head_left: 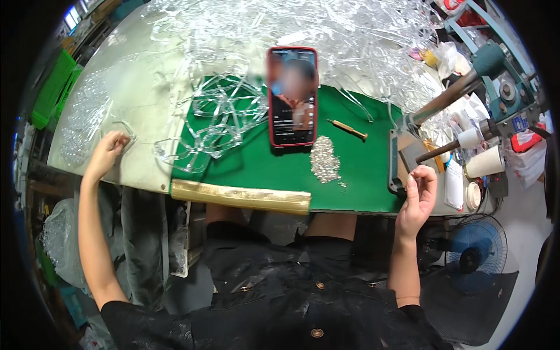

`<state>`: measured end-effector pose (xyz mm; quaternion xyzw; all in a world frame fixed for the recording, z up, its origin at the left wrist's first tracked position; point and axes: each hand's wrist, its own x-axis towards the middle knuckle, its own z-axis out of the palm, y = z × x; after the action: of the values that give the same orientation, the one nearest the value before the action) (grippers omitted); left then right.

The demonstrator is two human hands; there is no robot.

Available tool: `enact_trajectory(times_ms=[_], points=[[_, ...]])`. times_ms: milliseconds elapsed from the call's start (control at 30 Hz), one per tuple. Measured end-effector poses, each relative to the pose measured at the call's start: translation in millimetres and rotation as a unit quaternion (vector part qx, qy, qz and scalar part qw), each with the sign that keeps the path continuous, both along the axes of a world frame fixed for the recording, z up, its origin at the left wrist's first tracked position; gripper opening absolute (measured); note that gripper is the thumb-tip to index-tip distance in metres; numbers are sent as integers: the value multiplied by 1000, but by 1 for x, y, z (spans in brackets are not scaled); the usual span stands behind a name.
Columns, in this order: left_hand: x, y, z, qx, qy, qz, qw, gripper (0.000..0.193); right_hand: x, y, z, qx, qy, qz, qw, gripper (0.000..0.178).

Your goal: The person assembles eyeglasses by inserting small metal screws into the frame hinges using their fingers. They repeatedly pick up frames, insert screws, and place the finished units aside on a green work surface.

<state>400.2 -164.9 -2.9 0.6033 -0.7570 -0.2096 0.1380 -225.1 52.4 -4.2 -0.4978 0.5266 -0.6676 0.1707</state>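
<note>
My left hand [107,153] is over the pale left part of the table, its fingers curled together beside a thin clear plastic piece [125,127]. Whether that piece is in its grip I cannot make out. Left of it spreads a heap of small clear pieces [81,119]. My right hand [419,198] is raised at the table's front right, thumb and fingers drawn together; anything between them is too small to tell. Just above it is the rod tip of a bench press [434,153]. Clear eyeglass frames [219,137] lie loosely piled between my hands.
A red-cased phone [293,131] stands on the green mat [251,175], near a brass-coloured screwdriver [348,129] and a pile of tiny metal parts [324,162]. A gold strip [240,196] lines the front edge. More clear frames [350,29] cover the back. A fan [475,254] stands lower right.
</note>
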Motion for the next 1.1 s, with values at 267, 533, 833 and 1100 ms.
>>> enact_trajectory(times_ms=[267,533,833,1100], points=[[-160,56,69,-214,102,-108,966,41,23,12,-6,23,71,25,997,12],[-237,41,54,-206,55,-165,963,18,155,-38,29,5,352,372,859,48],[-197,10,156,-91,249,-87,960,27,233,-102,0,-31,481,338,808,77],[-207,105,116,67,696,-156,698,54,185,-55,20,-97,279,279,914,63]])
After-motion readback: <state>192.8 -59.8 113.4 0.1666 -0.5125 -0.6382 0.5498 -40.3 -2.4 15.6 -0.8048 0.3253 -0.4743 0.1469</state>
